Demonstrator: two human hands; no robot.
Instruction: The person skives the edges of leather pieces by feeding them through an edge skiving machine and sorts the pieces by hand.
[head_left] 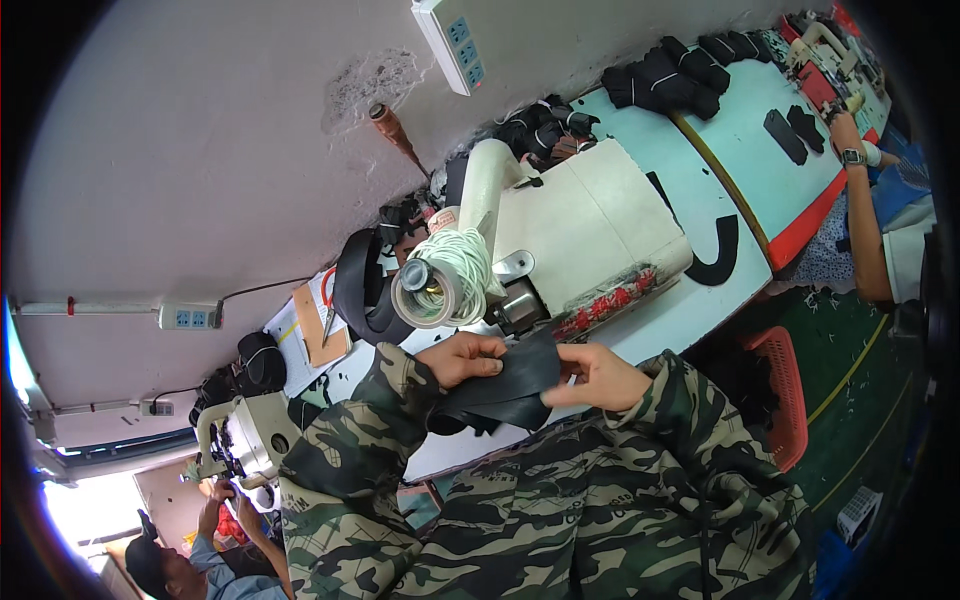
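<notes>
wearing a camouflage jacket (540, 520) with small lettering in its pattern, the person pinches a smooth, black, folded piece of material (515, 378) at either side: left hand (460, 360) clamped on one end, right hand (604, 380) on the other. it hangs in layers with a dull sheen, in front of a cream sewing machine (590, 210) whose scuffed edge bears red markings too smeared to read. past it lies a pale worktop (650, 340); a red basket (793, 400) sits beside it, near green floor (850, 350). farther off, a grey wall (200, 150) carries socket strips (458, 50), and a co-worker (210, 570) reaches toward another machine (262, 432).
</notes>
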